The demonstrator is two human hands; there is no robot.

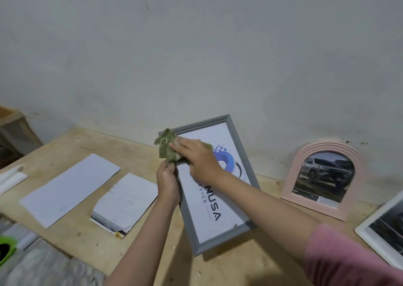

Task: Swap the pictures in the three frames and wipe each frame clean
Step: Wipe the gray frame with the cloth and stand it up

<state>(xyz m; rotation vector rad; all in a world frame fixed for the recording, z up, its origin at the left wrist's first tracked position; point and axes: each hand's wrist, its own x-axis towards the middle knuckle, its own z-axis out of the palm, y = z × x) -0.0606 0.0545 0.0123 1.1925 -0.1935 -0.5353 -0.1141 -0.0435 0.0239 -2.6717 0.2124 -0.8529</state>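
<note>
A bare wooden table (91,146) stood against a scuffed grey wall (196,46), with two loose paper sheets (72,187) lying left of the grey frame (239,146), which the left hand (168,183) gripped by its edge, tilted up off the table. The right hand (196,157) pressed a green cloth (166,148) flat-fingered onto its glass, hiding part of the logo; a pink arched frame (290,176) leaned on the wall, and a white frame (375,237) was cut off at the right edge

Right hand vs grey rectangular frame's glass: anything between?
Head view: a crumpled olive-green cloth lies under the right hand, pressed on the grey rectangular frame.
</note>
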